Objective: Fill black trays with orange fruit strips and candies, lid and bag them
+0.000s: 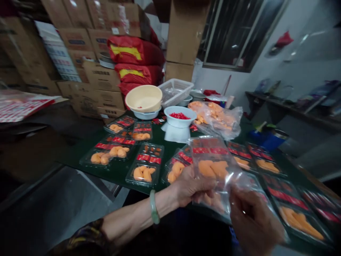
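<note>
Both my hands hold a clear plastic tray [213, 167] with orange pieces and red packets inside, partly in a clear plastic bag. My left hand [193, 185], with a green bangle on the wrist, grips the tray's left side. My right hand [253, 220] pinches the bag's lower right edge; it is blurred. The tray hangs just above the dark green table [165, 137], over other filled trays.
Several filled clear trays [144, 172] cover the table. A white bowl of red packets [179, 117], a yellow bowl [144, 97], a clear tub [176, 90] and a bag of orange pieces [218, 117] stand behind. Cardboard boxes and red sacks [134, 51] are stacked at the back.
</note>
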`<state>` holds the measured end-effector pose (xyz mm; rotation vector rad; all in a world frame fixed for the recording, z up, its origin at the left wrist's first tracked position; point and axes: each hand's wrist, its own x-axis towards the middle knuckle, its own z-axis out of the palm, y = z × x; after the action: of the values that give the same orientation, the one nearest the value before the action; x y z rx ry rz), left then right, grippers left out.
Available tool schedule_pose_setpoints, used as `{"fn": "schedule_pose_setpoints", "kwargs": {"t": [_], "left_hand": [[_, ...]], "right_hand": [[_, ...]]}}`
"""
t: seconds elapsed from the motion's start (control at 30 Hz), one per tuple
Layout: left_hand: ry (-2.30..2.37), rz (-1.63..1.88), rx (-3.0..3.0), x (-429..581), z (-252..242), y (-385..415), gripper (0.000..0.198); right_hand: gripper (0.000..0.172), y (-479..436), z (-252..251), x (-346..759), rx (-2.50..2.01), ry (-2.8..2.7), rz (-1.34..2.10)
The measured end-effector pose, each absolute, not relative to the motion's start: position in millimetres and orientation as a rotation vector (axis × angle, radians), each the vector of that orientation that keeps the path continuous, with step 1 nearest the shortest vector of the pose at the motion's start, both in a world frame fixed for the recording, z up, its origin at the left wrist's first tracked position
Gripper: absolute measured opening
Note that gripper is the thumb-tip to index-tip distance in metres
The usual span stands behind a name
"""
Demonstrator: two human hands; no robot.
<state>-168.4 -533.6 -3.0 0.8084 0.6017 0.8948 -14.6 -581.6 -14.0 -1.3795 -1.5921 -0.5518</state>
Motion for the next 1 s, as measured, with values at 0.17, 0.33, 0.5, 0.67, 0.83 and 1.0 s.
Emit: {"fn": "schedule_pose_setpoints", "kwargs": {"t": [0.17,0.33,0.5,0.67,0.83,1.0], "left_hand": [[0.455,0.97,0.83,-205,5,-523,0.053],[0.497,1.024,0.724,-256,-7,-508,0.054],[0.641,1.152,0.706,-327,-14,-502,0.033],[1.016,1.387,0.72,-424,4,-521,0.011],[1.415,1.554,0.708,-542,5,-569,0.007],[1.612,1.381,0.586,-618,-25,-618,0.007]], "right_hand": [[0.009,-553,2,-28,-1.151,-1.861,-0.376],[0.008,-514,14,-60,-0.855,-2.024,0.207],[0.032,-477,16,-87,-0.919,-1.86,1.274],[0.052,-435,7,-123,-1.058,-1.602,1.575],[0.042,-419,-12,-204,-0.926,-1.94,1.385],[0.033,-411,-27,-291,-0.806,-2.373,0.897]]}}
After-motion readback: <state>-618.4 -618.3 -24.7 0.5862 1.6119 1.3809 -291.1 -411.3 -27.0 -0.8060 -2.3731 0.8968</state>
